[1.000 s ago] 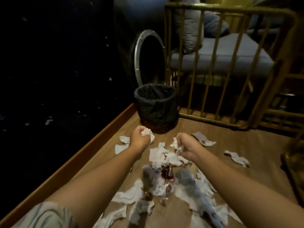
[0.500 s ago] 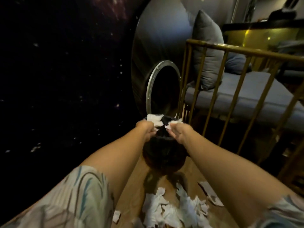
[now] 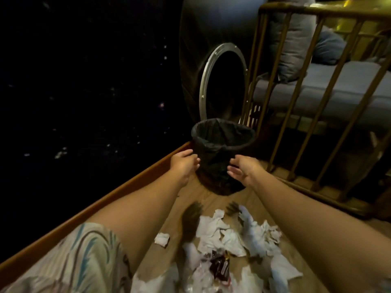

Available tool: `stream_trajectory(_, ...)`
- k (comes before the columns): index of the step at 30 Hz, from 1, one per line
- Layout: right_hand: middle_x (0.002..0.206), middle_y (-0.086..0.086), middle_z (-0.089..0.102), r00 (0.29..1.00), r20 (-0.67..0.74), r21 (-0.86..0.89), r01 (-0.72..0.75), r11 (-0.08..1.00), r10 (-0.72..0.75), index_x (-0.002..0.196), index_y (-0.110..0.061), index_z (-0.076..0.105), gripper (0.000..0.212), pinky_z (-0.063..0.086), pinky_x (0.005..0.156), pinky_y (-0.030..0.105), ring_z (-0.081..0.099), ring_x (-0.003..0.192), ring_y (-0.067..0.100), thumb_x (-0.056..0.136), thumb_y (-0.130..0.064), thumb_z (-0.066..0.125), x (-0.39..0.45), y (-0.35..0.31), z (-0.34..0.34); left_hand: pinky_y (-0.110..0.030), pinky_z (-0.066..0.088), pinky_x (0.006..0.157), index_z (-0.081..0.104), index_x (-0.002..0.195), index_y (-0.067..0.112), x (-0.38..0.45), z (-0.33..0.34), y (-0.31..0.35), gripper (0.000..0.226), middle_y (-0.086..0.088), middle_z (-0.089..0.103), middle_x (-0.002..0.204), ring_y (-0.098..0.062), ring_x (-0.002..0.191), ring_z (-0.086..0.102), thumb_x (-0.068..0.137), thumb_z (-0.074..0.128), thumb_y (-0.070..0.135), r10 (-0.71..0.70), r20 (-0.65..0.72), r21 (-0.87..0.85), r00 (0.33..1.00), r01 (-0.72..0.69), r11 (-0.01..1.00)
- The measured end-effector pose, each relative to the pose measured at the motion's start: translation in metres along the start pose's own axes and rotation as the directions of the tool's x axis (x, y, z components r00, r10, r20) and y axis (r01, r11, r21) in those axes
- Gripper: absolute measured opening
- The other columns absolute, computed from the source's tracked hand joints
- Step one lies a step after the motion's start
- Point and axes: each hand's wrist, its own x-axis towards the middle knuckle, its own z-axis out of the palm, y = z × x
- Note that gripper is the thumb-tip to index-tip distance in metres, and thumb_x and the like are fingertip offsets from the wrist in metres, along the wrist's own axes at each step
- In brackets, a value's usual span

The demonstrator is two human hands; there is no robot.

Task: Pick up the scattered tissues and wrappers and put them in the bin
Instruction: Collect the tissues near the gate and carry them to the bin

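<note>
White tissues (image 3: 230, 233) and wrappers (image 3: 220, 266) heaped near, bin (image 3: 222, 144) far. Left hand (image 3: 184, 163) and right hand (image 3: 243, 169) empty, fingers loose. Best: reach back, gather big handfuls, release directly over rim.

the bin (image 3: 222, 157) is standing open-mouthed with nothing lying over its rim – both hands are hanging just before it, the left hand (image 3: 183, 163) by its left wall, the right hand (image 3: 243, 169) by its right. a gold railing (image 3: 300, 115) is crowding close on the right and a wooden ledge (image 3: 105, 199) is running along the left, while tissues (image 3: 230, 235) are covering the floor nearer the person.
</note>
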Motion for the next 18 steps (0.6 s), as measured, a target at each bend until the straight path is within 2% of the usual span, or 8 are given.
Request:
stream_trajectory(2, 0.115, 0.006, 0.065, 1.0, 0.001, -0.137, 0.019, 0.99, -0.019, 0.128, -0.014, 0.055, 0.032, 0.053, 0.069, 0.032, 0.064, 0.099, 0.021, 0.097, -0.006, 0.05, -0.008, 0.02, 0.001, -0.035, 0.056, 0.086, 0.055, 0.128, 0.004, -0.01, -0.016, -0.011, 0.034, -0.014, 0.064, 0.112, -0.024, 0.101, 0.064, 0.094, 0.057, 0.006, 0.017, -0.009, 0.085, 1.0, -0.016, 0.996)
stream_trajectory(4, 0.103, 0.003, 0.069, 0.997, 0.022, -0.232, 0.075, 0.97, -0.072, 0.12, -0.015, 0.06, 0.027, 0.051, 0.062, 0.029, 0.066, 0.088, 0.018, 0.095, -0.008, 0.053, -0.017, 0.035, 0.008, -0.027, 0.054, 0.076, 0.057, 0.123, 0.003, -0.022, -0.034, -0.013, 0.03, -0.012, 0.063, 0.107, -0.022, 0.095, 0.063, 0.094, 0.059, 0.007, 0.009, 0.008, 0.136, 1.0, -0.01, 0.991)
stream_trajectory(7, 0.095, 0.009, 0.071, 0.974, 0.099, -0.388, 0.226, 0.893, -0.203, 0.108, -0.011, 0.065, 0.015, 0.05, 0.065, 0.029, 0.066, 0.083, 0.022, 0.094, -0.011, 0.056, -0.04, 0.055, 0.026, -0.023, 0.051, 0.068, 0.058, 0.122, 0.004, -0.041, -0.069, -0.005, 0.028, -0.012, 0.063, 0.105, -0.019, 0.089, 0.064, 0.094, 0.059, 0.008, -0.008, 0.063, 0.238, 0.998, -0.007, 0.971)
stream_trajectory(10, 0.09, 0.011, 0.071, 0.897, 0.307, -0.556, 0.44, 0.706, -0.317, 0.086, -0.018, 0.065, 0.01, 0.055, 0.075, 0.038, 0.069, 0.089, 0.029, 0.093, -0.014, 0.06, -0.072, 0.081, 0.047, -0.026, 0.054, 0.071, 0.06, 0.121, 0.007, -0.063, -0.12, -0.001, 0.027, -0.009, 0.065, 0.108, -0.018, 0.089, 0.065, 0.095, 0.057, 0.008, -0.104, 0.055, 0.226, 0.993, 0.089, 0.97)
stream_trajectory(12, 0.086, 0.008, 0.07, 0.834, 0.479, -0.618, 0.543, 0.568, -0.276, 0.086, -0.013, 0.068, 0.011, 0.054, 0.082, 0.042, 0.068, 0.086, 0.025, 0.093, -0.016, 0.06, -0.098, 0.102, 0.064, -0.03, 0.054, 0.078, 0.063, 0.113, 0.011, -0.083, -0.161, -0.006, 0.019, -0.007, 0.066, 0.108, -0.018, 0.091, 0.066, 0.095, 0.058, 0.011, -0.14, 0.014, 0.248, 0.99, 0.133, 0.96)
stream_trajectory(14, 0.087, 0.011, 0.07, 0.78, 0.596, -0.627, 0.6, 0.497, -0.19, 0.092, -0.002, 0.069, 0.018, 0.053, 0.082, 0.04, 0.066, 0.084, 0.024, 0.095, -0.016, 0.058, -0.126, 0.124, 0.083, -0.032, 0.053, 0.083, 0.064, 0.101, 0.016, -0.107, -0.203, -0.015, 0.009, -0.005, 0.067, 0.105, -0.02, 0.097, 0.066, 0.094, 0.059, 0.013, -0.169, -0.038, 0.317, 0.985, 0.172, 0.933)
stream_trajectory(18, 0.086, 0.008, 0.073, 0.681, 0.727, -0.607, 0.698, 0.379, -0.089, 0.087, -0.013, 0.072, 0.023, 0.057, 0.079, 0.045, 0.069, 0.082, 0.026, 0.096, -0.027, 0.055, -0.177, 0.169, 0.126, -0.03, 0.053, 0.078, 0.062, 0.113, 0.016, -0.151, -0.296, -0.028, 0.02, -0.004, 0.066, 0.109, -0.018, 0.097, 0.066, 0.093, 0.061, 0.017, -0.227, -0.105, 0.444, 0.968, 0.25, 0.861)
